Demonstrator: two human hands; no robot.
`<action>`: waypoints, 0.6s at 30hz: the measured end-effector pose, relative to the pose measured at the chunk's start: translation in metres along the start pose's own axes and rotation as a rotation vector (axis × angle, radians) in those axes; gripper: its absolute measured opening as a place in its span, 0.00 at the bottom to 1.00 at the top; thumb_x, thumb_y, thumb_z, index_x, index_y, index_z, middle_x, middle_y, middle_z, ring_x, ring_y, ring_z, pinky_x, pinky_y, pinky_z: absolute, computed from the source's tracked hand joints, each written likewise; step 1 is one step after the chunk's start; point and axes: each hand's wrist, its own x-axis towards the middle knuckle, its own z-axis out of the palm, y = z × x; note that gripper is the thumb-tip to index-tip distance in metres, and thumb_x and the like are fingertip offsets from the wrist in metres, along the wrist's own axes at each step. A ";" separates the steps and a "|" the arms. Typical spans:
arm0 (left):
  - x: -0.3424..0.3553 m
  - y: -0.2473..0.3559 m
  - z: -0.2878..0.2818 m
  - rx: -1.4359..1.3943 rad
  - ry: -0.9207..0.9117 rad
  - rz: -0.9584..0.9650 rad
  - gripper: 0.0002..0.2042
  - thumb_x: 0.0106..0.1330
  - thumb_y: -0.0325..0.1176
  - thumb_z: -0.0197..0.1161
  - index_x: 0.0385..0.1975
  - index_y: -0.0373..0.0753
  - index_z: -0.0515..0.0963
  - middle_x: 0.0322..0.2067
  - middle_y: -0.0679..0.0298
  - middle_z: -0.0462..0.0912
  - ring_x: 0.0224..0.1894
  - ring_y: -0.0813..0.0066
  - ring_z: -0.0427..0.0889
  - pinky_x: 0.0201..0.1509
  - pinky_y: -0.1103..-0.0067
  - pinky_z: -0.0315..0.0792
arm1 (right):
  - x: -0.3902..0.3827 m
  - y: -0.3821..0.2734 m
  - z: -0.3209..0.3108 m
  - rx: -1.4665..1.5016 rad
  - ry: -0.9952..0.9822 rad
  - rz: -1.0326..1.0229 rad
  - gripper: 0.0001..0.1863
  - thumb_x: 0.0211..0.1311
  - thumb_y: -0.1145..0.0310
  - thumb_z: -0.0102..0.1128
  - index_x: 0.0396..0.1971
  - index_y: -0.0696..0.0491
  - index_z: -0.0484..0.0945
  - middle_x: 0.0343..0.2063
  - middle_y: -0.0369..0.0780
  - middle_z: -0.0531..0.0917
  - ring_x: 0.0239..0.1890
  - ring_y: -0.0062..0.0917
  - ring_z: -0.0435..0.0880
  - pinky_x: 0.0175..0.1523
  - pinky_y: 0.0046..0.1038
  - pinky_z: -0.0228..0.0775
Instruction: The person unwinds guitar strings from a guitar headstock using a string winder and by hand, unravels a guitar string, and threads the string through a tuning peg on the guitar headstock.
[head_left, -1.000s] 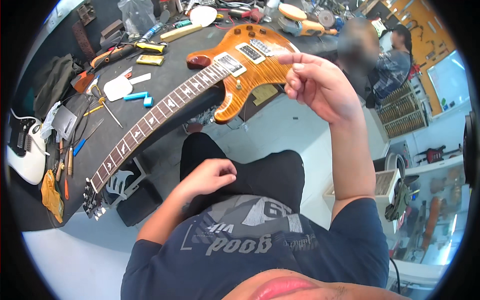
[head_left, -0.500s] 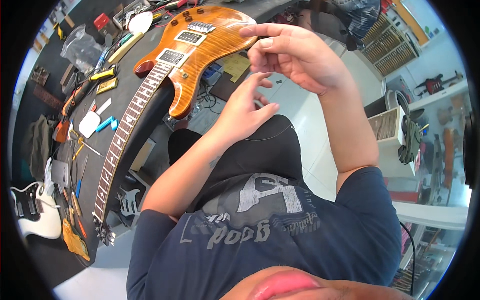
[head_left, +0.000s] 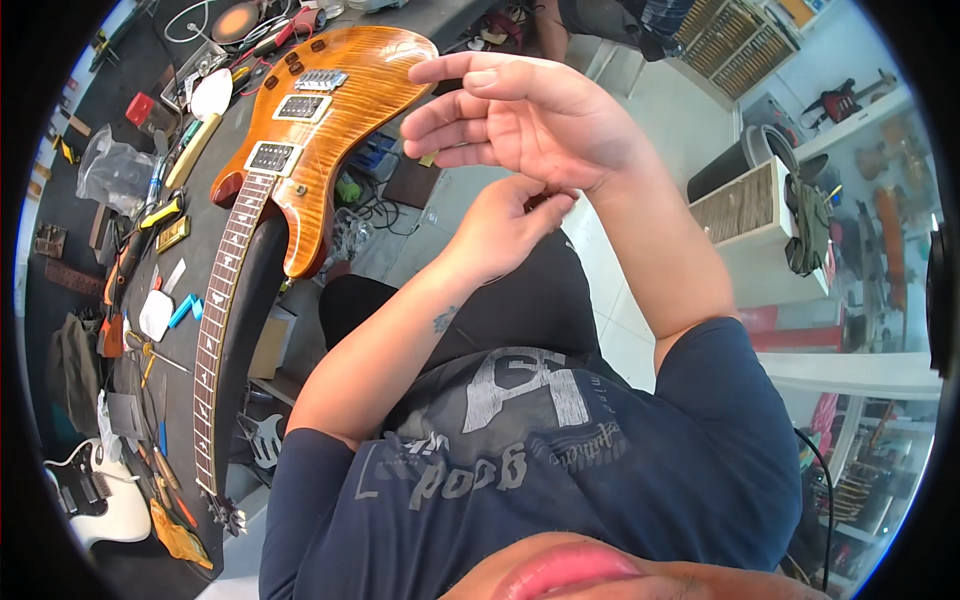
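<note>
My right hand is raised in front of me with its palm partly showing. Its fingers are apart and nothing is in them. Below it, my left hand is at the heel of the right hand, thumb and fingers drawn together. What that pinch holds, if anything, is hidden; whether it touches the right wrist I cannot tell. To the left of both hands an amber, flame-grained electric guitar lies face up on the dark workbench, its neck pointing toward me. Neither hand touches the guitar.
Screwdrivers, a clear plastic bag, a yellow-handled tool and other small tools crowd the bench. A white guitar body lies at the near left. On the right stand a black bin and a white box. Another person is at the top.
My right hand has moved left and its curled fingers have spread. My left hand has shifted right toward the right wrist, its fingers closing together. The view has turned, moving the guitar leftward.
</note>
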 end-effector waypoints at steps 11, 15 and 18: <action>-0.018 -0.002 -0.048 -0.495 0.186 0.162 0.09 0.81 0.31 0.54 0.48 0.33 0.79 0.40 0.58 0.84 0.41 0.71 0.84 0.50 0.75 0.78 | -0.092 -0.009 -0.092 -0.588 0.664 -0.037 0.16 0.72 0.63 0.60 0.54 0.54 0.79 0.47 0.38 0.85 0.49 0.23 0.82 0.52 0.28 0.72; -0.016 -0.008 -0.046 -0.439 0.211 0.198 0.10 0.81 0.32 0.54 0.48 0.33 0.79 0.40 0.58 0.85 0.41 0.71 0.84 0.50 0.74 0.79 | -0.074 0.078 -0.076 -0.254 0.850 -0.016 0.16 0.71 0.62 0.62 0.54 0.51 0.76 0.44 0.34 0.84 0.46 0.22 0.82 0.50 0.28 0.71; -0.021 -0.011 -0.050 -0.461 0.219 0.202 0.09 0.81 0.31 0.53 0.48 0.33 0.79 0.41 0.57 0.85 0.42 0.71 0.84 0.51 0.74 0.79 | -0.064 0.092 -0.042 0.130 0.747 -0.071 0.14 0.77 0.63 0.55 0.54 0.55 0.76 0.44 0.39 0.84 0.45 0.25 0.84 0.52 0.32 0.74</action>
